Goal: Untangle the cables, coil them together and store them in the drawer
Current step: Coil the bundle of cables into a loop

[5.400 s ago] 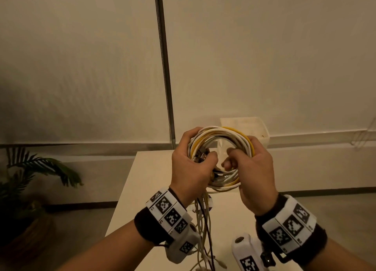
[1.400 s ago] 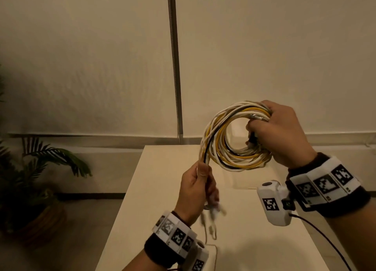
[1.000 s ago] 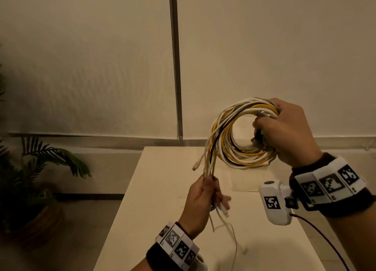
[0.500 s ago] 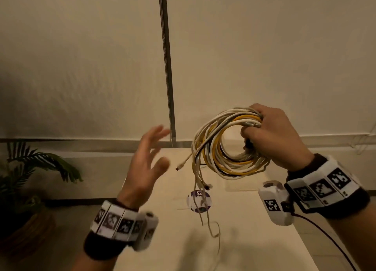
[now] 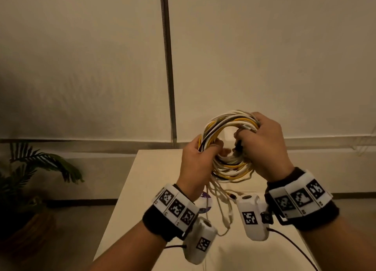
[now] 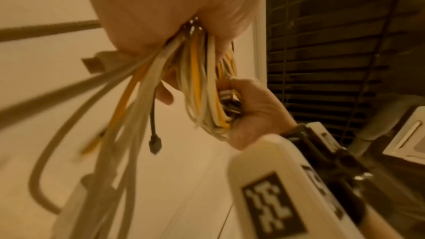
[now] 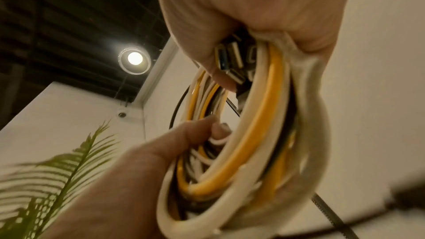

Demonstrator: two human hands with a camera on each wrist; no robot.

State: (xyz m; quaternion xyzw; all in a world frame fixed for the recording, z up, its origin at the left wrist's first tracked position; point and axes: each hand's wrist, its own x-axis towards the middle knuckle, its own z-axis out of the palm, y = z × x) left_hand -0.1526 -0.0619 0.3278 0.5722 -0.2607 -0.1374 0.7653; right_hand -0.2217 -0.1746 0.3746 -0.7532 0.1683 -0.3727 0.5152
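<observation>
The coil of cables (image 5: 228, 146) is being held in the air above the white table (image 5: 142, 189), its right side being gripped by the right hand (image 5: 262, 146) with fingers curled through the loop over the gathered plugs (image 7: 234, 63), its left side being clasped by the left hand (image 5: 196, 165), fingers wrapped round the strands. Loose cable ends (image 5: 221, 207) are still trailing below the coil toward the table; they are probably best being drawn up and wound round the loop evenly, so nothing is left snagging. No drawer is being shown. Left of the table, a potted palm (image 5: 30, 179) is standing; behind it, a pale wall (image 5: 81, 67) is being split by a dark strip (image 5: 167, 67).
</observation>
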